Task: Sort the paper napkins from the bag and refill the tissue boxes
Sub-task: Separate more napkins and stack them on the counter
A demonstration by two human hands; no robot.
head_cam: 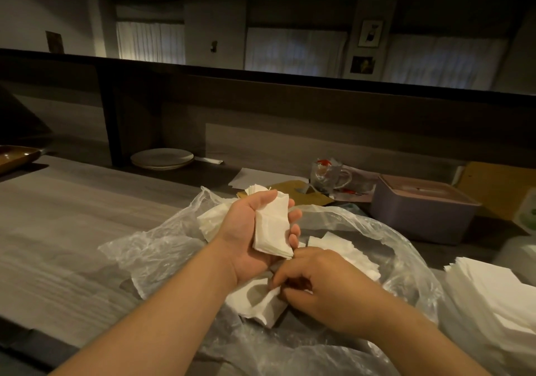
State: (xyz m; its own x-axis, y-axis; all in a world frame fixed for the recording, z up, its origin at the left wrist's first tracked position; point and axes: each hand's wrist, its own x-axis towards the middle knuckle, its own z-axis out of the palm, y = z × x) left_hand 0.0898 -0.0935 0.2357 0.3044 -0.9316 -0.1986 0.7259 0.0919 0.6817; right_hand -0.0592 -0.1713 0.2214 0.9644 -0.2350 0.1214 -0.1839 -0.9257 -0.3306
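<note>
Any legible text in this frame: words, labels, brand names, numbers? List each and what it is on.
None can be read.
Green-and-white package at the right edge: print blurred.
Red-marked wrapper by the glass mug: no letters legible.
Two framed pictures on the far wall: too small to read.

Two bare forearms, sleeveless to the frame's edge, left hand [255,230] and right hand [313,283] ungloved, ringless.

Left hand [255,230] lies palm-up, fingers curled upward; right hand [316,285] sits palm-down below it, fingertips pinched together.
</note>
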